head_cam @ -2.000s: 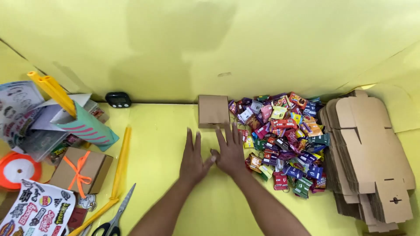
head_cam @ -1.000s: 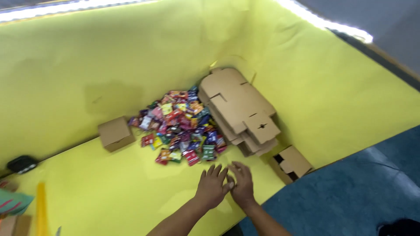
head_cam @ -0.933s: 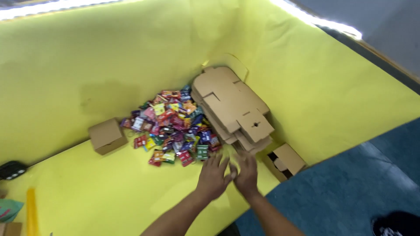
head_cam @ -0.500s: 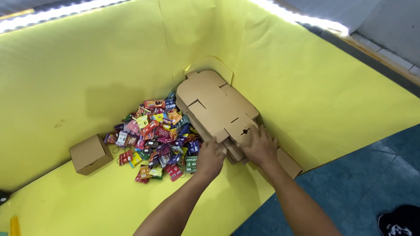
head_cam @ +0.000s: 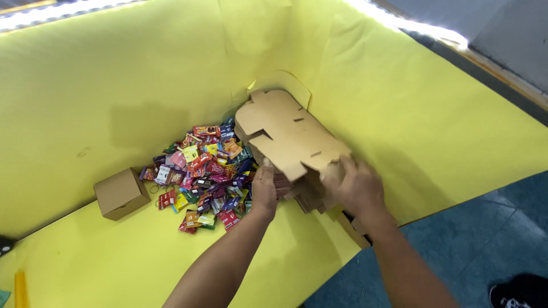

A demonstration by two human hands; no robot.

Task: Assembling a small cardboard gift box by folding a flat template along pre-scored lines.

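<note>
Head view: both hands (head_cam: 348, 185) now on cardboard stack (head_cam: 285, 134)

Work surface: a table covered in bright yellow sheet material (head_cam: 114, 256), the same yellow running up as walls behind and to the right.

Items lying directly on it:
- One small closed brown cardboard box (head_cam: 121, 193), cube-shaped, standing left of centre, just beside the wrapper heap.
- One heap of small multicoloured foil-wrapped sweets (head_cam: 205, 171), spread loosely mid-surface, between the box and the flat cartons.
- One stack of flat, unfolded brown cardboard box blanks (head_cam: 288, 137), die-cut with tabs and slots, set near the back right corner, its left edge touching the sweets.
- One yellow stick-shaped object (head_cam: 20, 288), partly cropped at the lower left.
</note>
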